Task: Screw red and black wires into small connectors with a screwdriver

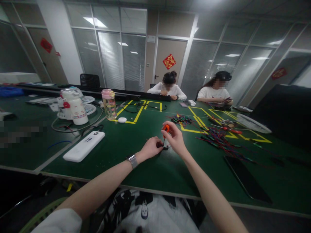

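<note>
My right hand [175, 137] is closed round the orange handle of a screwdriver [166, 128], held upright with its thin shaft pointing down. The shaft's lower end meets a small dark part [165, 147] on the green table. My left hand [152, 147], with a metal-banded watch [132, 160] at the wrist, pinches that small part from the left side. Its exact kind is too small to make out, and fingertips cover some of it. To the right of my right hand lies a heap of thin red and black wires with small green pieces [216, 137].
A white power bank [84, 146], white jug [77, 108] and pink-lidded bottle [109, 105] stand left. A black phone [246, 178] lies near the right front edge. Yellow tape outlines [193, 130] mark the green table [136, 179]. Two people sit across it.
</note>
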`<action>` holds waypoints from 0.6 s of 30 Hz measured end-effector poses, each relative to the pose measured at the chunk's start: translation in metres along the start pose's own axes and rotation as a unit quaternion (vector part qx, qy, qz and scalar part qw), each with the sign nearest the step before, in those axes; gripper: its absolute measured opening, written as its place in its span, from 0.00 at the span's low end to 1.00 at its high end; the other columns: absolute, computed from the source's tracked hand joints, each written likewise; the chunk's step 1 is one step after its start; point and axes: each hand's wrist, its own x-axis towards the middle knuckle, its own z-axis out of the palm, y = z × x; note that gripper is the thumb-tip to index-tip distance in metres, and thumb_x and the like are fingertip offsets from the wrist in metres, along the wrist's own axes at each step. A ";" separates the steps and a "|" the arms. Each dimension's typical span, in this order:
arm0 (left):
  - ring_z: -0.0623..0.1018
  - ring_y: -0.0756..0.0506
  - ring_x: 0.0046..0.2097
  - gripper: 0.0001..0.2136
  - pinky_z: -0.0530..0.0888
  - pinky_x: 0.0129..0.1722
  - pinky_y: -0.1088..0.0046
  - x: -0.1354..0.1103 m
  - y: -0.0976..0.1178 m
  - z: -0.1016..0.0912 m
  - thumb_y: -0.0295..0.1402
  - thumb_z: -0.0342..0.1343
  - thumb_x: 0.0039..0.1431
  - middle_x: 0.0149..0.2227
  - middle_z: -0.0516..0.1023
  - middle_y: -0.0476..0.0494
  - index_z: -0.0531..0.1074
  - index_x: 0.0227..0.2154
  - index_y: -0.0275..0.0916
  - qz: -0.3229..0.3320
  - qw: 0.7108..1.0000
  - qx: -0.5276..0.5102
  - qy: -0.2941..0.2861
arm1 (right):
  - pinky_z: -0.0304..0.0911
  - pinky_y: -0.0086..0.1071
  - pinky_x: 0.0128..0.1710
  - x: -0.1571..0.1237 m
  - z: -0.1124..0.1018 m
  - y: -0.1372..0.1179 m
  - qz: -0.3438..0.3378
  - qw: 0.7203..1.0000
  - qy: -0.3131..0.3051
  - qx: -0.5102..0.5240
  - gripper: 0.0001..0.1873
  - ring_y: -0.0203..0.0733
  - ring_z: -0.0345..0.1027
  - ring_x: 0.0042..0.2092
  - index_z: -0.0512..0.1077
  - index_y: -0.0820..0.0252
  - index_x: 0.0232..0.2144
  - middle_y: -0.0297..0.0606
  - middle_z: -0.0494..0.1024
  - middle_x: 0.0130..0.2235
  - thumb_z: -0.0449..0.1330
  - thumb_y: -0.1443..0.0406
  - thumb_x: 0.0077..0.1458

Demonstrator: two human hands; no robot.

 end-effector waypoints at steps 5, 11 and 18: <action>0.74 0.47 0.33 0.04 0.70 0.34 0.73 0.000 0.000 0.000 0.30 0.58 0.50 0.32 0.75 0.46 0.76 0.30 0.37 0.005 1.000 0.000 -0.003 | 0.67 0.34 0.42 -0.001 -0.003 -0.005 -0.034 0.995 -0.016 -0.093 0.19 0.42 0.67 0.44 0.67 0.54 0.50 0.41 0.71 0.46 0.55 0.68 0.55; 0.75 0.47 0.34 0.05 0.71 0.35 0.72 0.000 0.002 -0.002 0.30 0.58 0.51 0.33 0.76 0.45 0.77 0.31 0.38 0.003 1.000 0.011 -0.008 | 0.67 0.35 0.41 -0.001 -0.004 -0.002 -0.027 0.992 0.011 -0.125 0.20 0.42 0.70 0.40 0.66 0.56 0.51 0.41 0.74 0.44 0.55 0.68 0.55; 0.76 0.46 0.35 0.06 0.72 0.37 0.71 0.000 0.003 -0.003 0.30 0.58 0.51 0.34 0.76 0.44 0.78 0.32 0.37 -0.001 1.000 0.003 -0.012 | 0.65 0.33 0.31 0.001 -0.004 0.002 -0.023 0.984 0.078 -0.161 0.19 0.39 0.62 0.29 0.70 0.53 0.47 0.35 0.70 0.32 0.62 0.65 0.50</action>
